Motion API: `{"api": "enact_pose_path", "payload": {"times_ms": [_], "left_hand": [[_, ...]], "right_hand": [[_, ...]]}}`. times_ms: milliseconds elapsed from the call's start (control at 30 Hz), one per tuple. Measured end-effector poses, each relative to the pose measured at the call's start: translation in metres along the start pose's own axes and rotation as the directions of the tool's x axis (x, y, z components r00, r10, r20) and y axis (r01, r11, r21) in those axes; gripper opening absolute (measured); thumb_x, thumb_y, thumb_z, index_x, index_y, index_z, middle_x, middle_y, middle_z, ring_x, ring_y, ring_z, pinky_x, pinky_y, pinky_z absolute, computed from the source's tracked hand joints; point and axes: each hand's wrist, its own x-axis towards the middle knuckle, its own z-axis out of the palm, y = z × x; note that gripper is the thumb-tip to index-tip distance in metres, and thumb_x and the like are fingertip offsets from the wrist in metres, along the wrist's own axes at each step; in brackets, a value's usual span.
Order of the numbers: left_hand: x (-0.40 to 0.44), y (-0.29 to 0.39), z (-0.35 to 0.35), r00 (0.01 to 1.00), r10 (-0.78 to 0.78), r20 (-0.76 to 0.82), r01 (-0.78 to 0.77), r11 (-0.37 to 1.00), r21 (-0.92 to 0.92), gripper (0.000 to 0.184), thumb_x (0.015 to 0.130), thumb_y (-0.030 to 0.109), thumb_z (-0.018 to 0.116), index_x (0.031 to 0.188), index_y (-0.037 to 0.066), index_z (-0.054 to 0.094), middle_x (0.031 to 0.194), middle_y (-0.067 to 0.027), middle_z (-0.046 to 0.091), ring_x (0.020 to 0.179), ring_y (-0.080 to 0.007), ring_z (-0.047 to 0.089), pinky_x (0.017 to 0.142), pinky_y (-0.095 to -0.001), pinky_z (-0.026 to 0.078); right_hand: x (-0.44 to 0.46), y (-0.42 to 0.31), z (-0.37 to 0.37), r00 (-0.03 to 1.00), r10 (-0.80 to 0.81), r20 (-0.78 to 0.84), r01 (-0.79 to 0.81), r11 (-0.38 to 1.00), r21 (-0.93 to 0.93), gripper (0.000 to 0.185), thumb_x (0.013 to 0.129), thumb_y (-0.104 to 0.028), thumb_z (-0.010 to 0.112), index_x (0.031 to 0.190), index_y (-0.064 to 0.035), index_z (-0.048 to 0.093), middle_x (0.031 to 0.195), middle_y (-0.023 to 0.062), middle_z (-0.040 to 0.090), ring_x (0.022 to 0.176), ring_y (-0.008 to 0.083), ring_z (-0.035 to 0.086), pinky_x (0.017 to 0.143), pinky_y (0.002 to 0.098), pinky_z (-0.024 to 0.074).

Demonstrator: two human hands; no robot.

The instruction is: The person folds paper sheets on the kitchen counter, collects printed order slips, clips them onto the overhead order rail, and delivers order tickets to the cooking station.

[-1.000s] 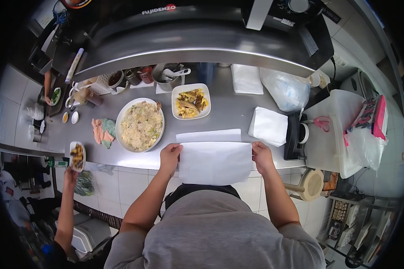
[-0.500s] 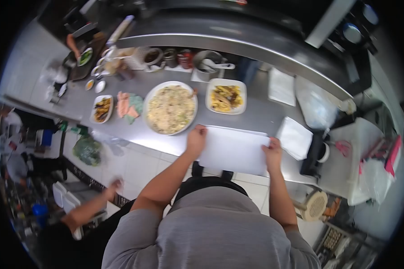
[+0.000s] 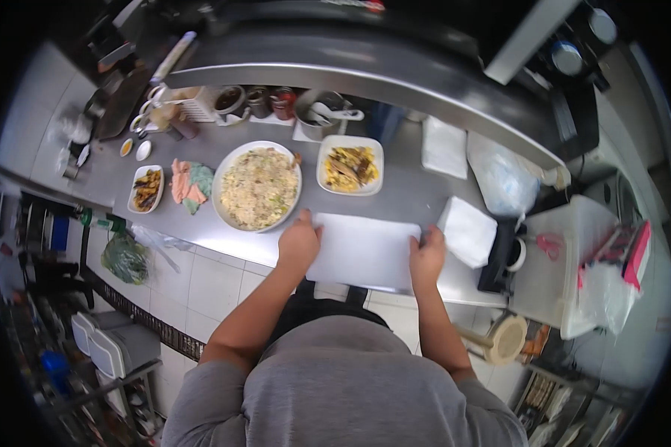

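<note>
A flat white rectangular sheet (image 3: 363,252) lies level at the counter's front edge, close to my body. My left hand (image 3: 298,244) is closed on its left edge near the far corner. On the opposite edge, my right hand (image 3: 427,255) grips it with the thumb on top; the fingers underneath are hidden. Just beyond my left hand stands a big round bowl of fried rice (image 3: 257,186). A square white dish of yellow and brown food (image 3: 350,165) sits behind the sheet. White folded paper (image 3: 468,232) lies right of my right hand.
Farther left are pink and green cloths (image 3: 191,184) and a small dish of food (image 3: 146,188). A pot with a white-handled utensil (image 3: 323,115) stands at the back under a metal shelf (image 3: 365,78). A clear plastic bin (image 3: 548,257) is at right.
The view has shifted, so the counter items appear farther left. Both hands still hold the sheet. Another person's arm at lower left and a hand with a green-filled bowl at upper left are gone from view.
</note>
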Motion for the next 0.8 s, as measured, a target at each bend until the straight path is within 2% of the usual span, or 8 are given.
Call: {"api": "enact_pose_path", "payload": {"times_ms": [167, 267, 400, 467, 533, 600, 667, 800], "left_hand": [[-0.04, -0.023, -0.095, 0.995, -0.015, 0.097, 0.037, 0.972, -0.234, 0.04, 0.082, 0.027, 0.063, 0.112, 0.002, 0.053, 0.085, -0.0172, 0.063, 0.072, -0.0328, 0.063, 0.066, -0.0428, 0.049], [-0.016, -0.099, -0.138, 0.973, -0.225, -0.052, 0.197, 0.927, -0.319, 0.04, 0.082, 0.022, 0.064, 0.114, 0.002, 0.053, 0.09, -0.0157, 0.063, 0.073, -0.0296, 0.062, 0.068, -0.0402, 0.049], [0.047, -0.282, -0.192, 0.743, -0.228, -0.629, 0.062, 0.96, -0.274, 0.038, 0.085, 0.015, 0.059, 0.118, -0.002, 0.05, 0.118, -0.024, 0.053, 0.103, -0.0353, 0.054, 0.088, -0.0383, 0.043], [0.069, -0.371, -0.211, 0.616, -0.184, -0.766, 0.365, 0.928, 0.07, 0.046, 0.085, 0.014, 0.057, 0.126, -0.003, 0.045, 0.123, -0.0255, 0.049, 0.113, -0.0407, 0.047, 0.096, -0.0373, 0.039], [0.08, -0.468, -0.209, 0.676, -0.35, -0.649, 0.458, 0.889, -0.003, 0.052, 0.087, 0.015, 0.053, 0.133, -0.004, 0.037, 0.126, -0.025, 0.047, 0.113, -0.0424, 0.047, 0.1, -0.039, 0.037], [0.081, -0.512, -0.215, 0.803, -0.561, -0.202, 0.487, 0.812, -0.321, 0.055, 0.087, 0.015, 0.05, 0.136, -0.005, 0.033, 0.123, -0.0236, 0.05, 0.109, -0.0391, 0.052, 0.091, -0.043, 0.045], [0.076, -0.463, -0.248, 0.744, -0.656, 0.126, 0.481, 0.395, -0.783, 0.052, 0.084, 0.009, 0.046, 0.133, -0.006, 0.035, 0.113, -0.0207, 0.056, 0.098, -0.0338, 0.061, 0.074, -0.0406, 0.054], [0.08, -0.497, -0.251, 0.8, -0.516, 0.306, 0.466, 0.215, -0.858, 0.055, 0.073, -0.001, 0.044, 0.127, -0.008, 0.039, 0.1, -0.0187, 0.061, 0.08, -0.0286, 0.065, 0.057, -0.0324, 0.058]], "right_hand": [[0.023, -0.086, -0.008, 0.945, -0.323, -0.045, 0.325, 0.944, 0.057, 0.035, 0.075, -0.008, 0.065, 0.108, -0.0037, 0.054, 0.109, 0.0171, 0.054, 0.102, 0.0355, 0.049, 0.089, 0.0441, 0.0377], [0.053, -0.162, 0.014, 0.896, -0.445, -0.01, 0.439, 0.88, 0.183, 0.029, 0.076, -0.007, 0.064, 0.103, -0.0039, 0.056, 0.103, 0.0159, 0.058, 0.097, 0.0348, 0.052, 0.085, 0.0436, 0.0407], [0.099, -0.264, 0.067, 0.867, -0.499, 0.014, 0.47, 0.826, 0.311, 0.021, 0.078, -0.011, 0.063, 0.096, -0.0028, 0.06, 0.093, 0.0151, 0.063, 0.087, 0.0337, 0.058, 0.078, 0.0432, 0.0454], [0.143, -0.291, 0.114, 0.913, -0.383, 0.144, 0.39, 0.921, -0.02, 0.02, 0.078, -0.008, 0.062, 0.097, -0.0037, 0.06, 0.093, 0.0154, 0.062, 0.087, 0.0332, 0.06, 0.075, 0.0392, 0.0474], [0.186, -0.302, 0.152, 0.727, -0.682, -0.084, 0.648, 0.721, -0.247, 0.023, 0.077, -0.013, 0.063, 0.099, -0.0036, 0.061, 0.097, 0.0152, 0.063, 0.088, 0.0346, 0.061, 0.076, 0.0411, 0.0478], [0.223, -0.303, 0.183, 0.695, -0.704, -0.148, 0.613, 0.687, -0.391, 0.023, 0.077, -0.013, 0.063, 0.098, -0.0035, 0.061, 0.097, 0.0152, 0.063, 0.088, 0.0345, 0.061, 0.076, 0.0411, 0.0478], [0.245, -0.299, 0.198, 0.832, -0.545, -0.105, 0.455, 0.779, -0.432, 0.023, 0.077, -0.013, 0.063, 0.098, -0.0035, 0.061, 0.096, 0.0153, 0.063, 0.088, 0.0344, 0.061, 0.076, 0.041, 0.0478], [0.264, -0.297, 0.217, 0.955, -0.296, 0.003, 0.262, 0.841, -0.474, 0.022, 0.077, -0.013, 0.063, 0.097, -0.0035, 0.061, 0.096, 0.0155, 0.063, 0.087, 0.0343, 0.061, 0.076, 0.0409, 0.0478]]}}
